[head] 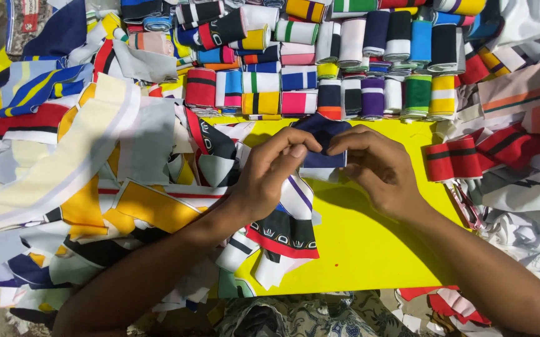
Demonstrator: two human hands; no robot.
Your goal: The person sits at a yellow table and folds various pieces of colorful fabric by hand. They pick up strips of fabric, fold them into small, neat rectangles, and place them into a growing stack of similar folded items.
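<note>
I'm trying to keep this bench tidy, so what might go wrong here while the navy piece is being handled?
The left hand and right hand pinch a navy fabric piece right beside the rows of folded striped bands; a stray elbow or tug might topple them. Loose scraps under the left wrist could get dragged off the yellow table.

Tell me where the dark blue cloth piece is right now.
The dark blue cloth piece is mid-frame in the head view, pinched between the left hand and right hand, just below the folded rolls.
</note>
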